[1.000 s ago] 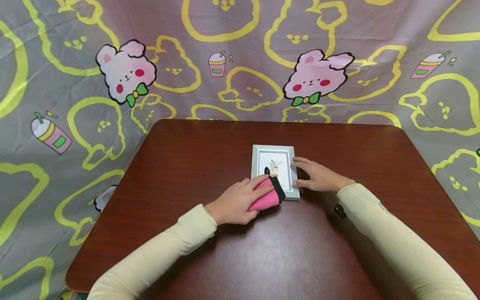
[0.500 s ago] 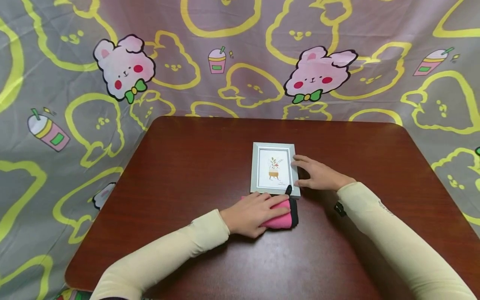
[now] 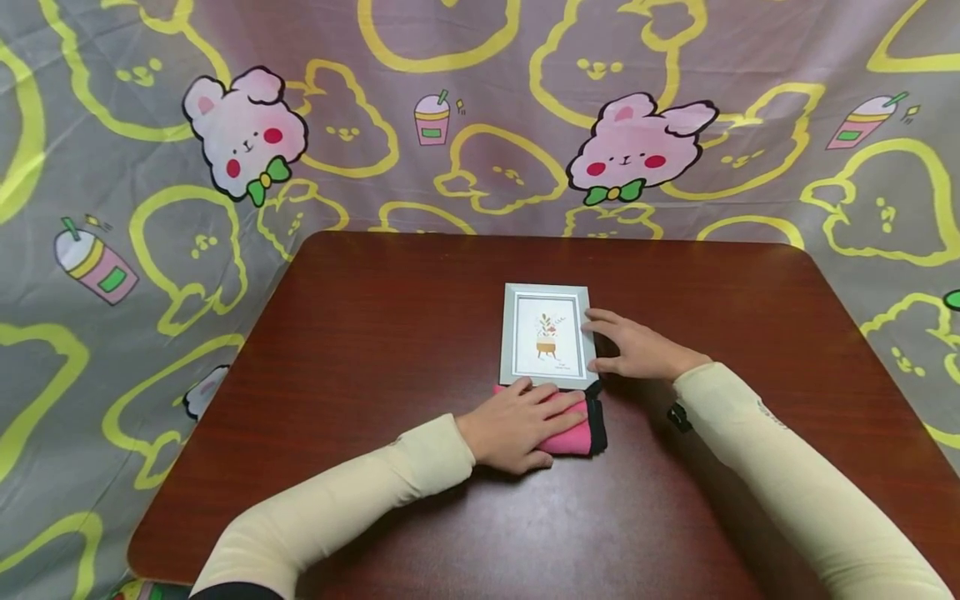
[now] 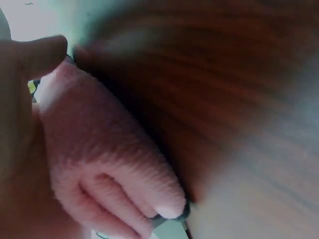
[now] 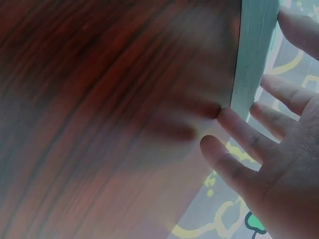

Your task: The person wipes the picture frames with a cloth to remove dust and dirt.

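Observation:
A grey picture frame [image 3: 547, 336] with a plant print lies face up on the table in the head view. My left hand [image 3: 517, 423] holds a folded pink cloth [image 3: 570, 438] with black edging against the frame's front edge. Its fingers lie over the cloth, with the thumb on the near side. Thick soft folds of the cloth [image 4: 107, 144] fill the left wrist view, close over the wood. My right hand [image 3: 641, 346] touches the frame's right side with spread, fairly straight fingertips. In the right wrist view those fingers [image 5: 246, 134] reach the frame's side edge [image 5: 251, 69].
The dark reddish-brown wooden table [image 3: 375, 333] extends around the frame on all sides. A grey curtain [image 3: 480, 196] with yellow outlines and pink bunnies hangs behind the table and along its sides.
My left hand has moved the pink cloth from over the frame's lower left part down and to the right, to its front edge. The print is uncovered. The right hand stays put.

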A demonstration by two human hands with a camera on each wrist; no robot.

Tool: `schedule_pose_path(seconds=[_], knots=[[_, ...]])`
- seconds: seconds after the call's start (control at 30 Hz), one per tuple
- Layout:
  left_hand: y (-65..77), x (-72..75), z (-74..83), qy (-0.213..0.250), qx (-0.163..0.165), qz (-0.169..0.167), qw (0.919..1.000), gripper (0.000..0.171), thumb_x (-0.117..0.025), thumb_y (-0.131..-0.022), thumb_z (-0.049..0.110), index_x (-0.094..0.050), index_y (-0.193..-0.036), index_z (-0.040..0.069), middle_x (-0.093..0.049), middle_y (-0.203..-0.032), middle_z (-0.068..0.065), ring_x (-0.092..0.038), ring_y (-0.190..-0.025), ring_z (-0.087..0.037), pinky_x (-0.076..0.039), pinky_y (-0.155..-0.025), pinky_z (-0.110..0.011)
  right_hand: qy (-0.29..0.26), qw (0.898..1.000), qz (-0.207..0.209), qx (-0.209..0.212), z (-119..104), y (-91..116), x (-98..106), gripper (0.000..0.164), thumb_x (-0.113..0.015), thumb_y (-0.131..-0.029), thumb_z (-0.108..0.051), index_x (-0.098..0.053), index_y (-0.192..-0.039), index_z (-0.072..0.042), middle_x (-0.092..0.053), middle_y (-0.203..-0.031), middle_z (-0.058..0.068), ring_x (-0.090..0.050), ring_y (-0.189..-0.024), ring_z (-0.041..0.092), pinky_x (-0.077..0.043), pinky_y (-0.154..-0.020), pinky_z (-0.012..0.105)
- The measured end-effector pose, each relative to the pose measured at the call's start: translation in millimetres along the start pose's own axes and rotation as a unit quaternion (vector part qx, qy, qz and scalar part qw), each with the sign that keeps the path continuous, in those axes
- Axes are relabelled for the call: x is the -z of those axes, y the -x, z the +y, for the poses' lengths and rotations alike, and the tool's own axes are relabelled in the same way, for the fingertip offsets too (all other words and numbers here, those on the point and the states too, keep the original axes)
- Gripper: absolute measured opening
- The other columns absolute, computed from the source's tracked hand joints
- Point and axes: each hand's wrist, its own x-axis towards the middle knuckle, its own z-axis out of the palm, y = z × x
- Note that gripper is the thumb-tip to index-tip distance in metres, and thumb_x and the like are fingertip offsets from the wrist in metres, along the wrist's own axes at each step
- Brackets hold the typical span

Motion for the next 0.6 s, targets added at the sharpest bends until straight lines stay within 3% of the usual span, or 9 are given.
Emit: schedule_pose_path(seconds=[0.17,0.3,0.43,0.5,0.6], knots=[[-0.7,10.6,-2.1,0.033,0.026,0.004,0.9991,0.079,-0.046,-0.095,0.063,-0.022,-0.159,0.024,-0.019,-0.168,0.003,-0.031,-0.147,-0.02,-0.034,-0.114,-0.043,0.016,1.0,0.024,0.004,2.2,0.8,0.9,0.065,-0.072,-0.09,-0.032,-0.05,-0.142,0.0,-0.037,-0.157,0.022,-0.04,-0.141,0.042,-0.036,-0.112,0.06],[0.2,29.5,-7.6,0.025,0.102,0.071,0.9919,0.068,-0.046,-0.098,0.055,-0.032,-0.156,0.022,-0.035,-0.162,0.001,-0.045,-0.138,-0.022,-0.044,-0.104,-0.04,0.026,0.994,0.103,0.013,1.0,6.3,5.8,0.046,-0.069,-0.093,-0.026,-0.061,-0.129,0.001,-0.056,-0.14,0.022,-0.052,-0.13,0.039,-0.042,-0.107,0.057],[5.9,47.8,-13.6,-0.029,0.208,0.158,0.965,0.063,-0.051,-0.097,0.048,-0.041,-0.151,0.017,-0.052,-0.149,-0.003,-0.053,-0.128,-0.023,-0.046,-0.098,-0.039,0.036,0.978,0.204,0.031,-10.2,17.0,11.8,0.027,-0.068,-0.093,-0.019,-0.069,-0.113,-0.001,-0.067,-0.119,0.017,-0.06,-0.115,0.033,-0.049,-0.099,0.052],[8.9,55.2,-17.4,-0.049,0.244,0.18,0.9518,0.065,-0.053,-0.096,0.047,-0.041,-0.15,0.014,-0.052,-0.148,-0.006,-0.051,-0.132,-0.025,-0.044,-0.103,-0.041,0.055,0.966,0.249,0.047,-16.8,22.5,15.1,0.026,-0.068,-0.093,-0.018,-0.069,-0.112,-0.001,-0.068,-0.117,0.016,-0.057,-0.117,0.033,-0.046,-0.102,0.051],[12.1,65.1,-23.4,-0.062,0.278,0.189,0.9397,0.067,-0.053,-0.097,0.048,-0.039,-0.151,0.011,-0.046,-0.153,-0.01,-0.044,-0.14,-0.029,-0.037,-0.113,-0.045,0.096,0.947,0.299,0.069,-26.7,27.7,20.4,0.033,-0.068,-0.092,-0.02,-0.067,-0.118,0.0,-0.062,-0.129,0.018,-0.046,-0.132,0.036,-0.038,-0.11,0.054]])
